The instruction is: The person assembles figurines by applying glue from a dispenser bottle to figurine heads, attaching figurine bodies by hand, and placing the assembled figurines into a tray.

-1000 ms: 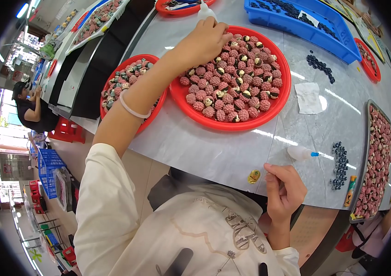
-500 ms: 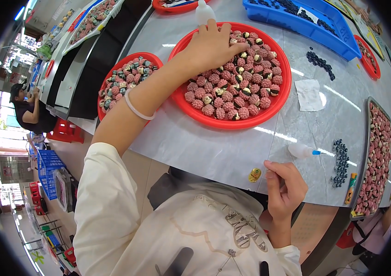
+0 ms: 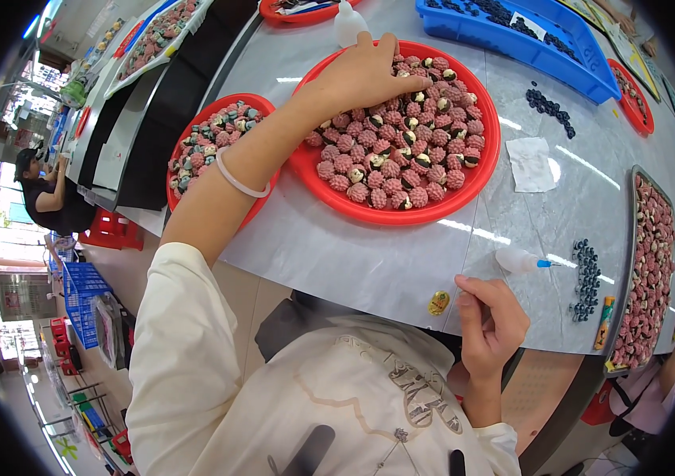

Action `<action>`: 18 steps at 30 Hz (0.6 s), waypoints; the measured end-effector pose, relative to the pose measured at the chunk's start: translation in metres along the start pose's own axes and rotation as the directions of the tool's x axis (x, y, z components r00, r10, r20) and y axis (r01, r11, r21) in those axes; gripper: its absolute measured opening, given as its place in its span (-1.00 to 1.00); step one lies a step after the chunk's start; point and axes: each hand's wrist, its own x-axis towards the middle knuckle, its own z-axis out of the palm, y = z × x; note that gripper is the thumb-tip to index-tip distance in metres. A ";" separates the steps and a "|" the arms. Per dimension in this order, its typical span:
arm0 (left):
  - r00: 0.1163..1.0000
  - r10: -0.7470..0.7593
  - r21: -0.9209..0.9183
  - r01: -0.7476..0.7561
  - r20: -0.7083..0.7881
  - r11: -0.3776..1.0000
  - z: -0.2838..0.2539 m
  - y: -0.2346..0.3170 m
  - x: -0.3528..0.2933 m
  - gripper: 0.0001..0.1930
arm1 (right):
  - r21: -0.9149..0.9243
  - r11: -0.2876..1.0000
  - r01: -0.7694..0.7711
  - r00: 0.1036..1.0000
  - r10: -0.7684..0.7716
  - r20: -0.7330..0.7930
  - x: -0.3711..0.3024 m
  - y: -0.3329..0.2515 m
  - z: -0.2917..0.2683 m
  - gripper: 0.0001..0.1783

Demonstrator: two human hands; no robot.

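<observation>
Pink ridged pieces [image 3: 401, 151] crowd the round red tray [image 3: 409, 219], directly under the left hand [image 3: 369, 75]! That hand spreads open, palm down, thumb reaching across the pieces at the tray's far side; any contact there is impossible to tell. Just beyond its fingertips stands a white bottle [image 3: 351, 25]. Now the right hand [image 3: 492, 321]: loosely curled beside the table edge, its grip, if any, hidden. A blue-tipped bottle [image 3: 517, 260] lies just beyond it, dark blue beads [image 3: 587, 282] farther right, a gold oval sticker [image 3: 438, 302] nearby on its left.
</observation>
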 end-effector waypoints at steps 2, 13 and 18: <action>1.000 0.004 0.064 -0.005 0.014 0.998 -0.001 0.003 0.002 -0.32 | 0.011 1.000 -0.010 1.000 0.010 -0.011 -0.001 0.001 0.000 -0.85; 0.970 0.188 0.162 -0.162 -0.157 0.973 0.018 0.001 0.005 -0.46 | -0.002 1.000 -0.002 1.000 0.002 -0.001 0.000 -0.001 0.000 -0.84; 0.953 0.173 -0.233 -0.114 0.249 0.966 -0.019 0.015 0.003 -0.59 | 0.003 1.000 0.026 0.999 -0.026 -0.025 0.000 0.002 0.000 -0.84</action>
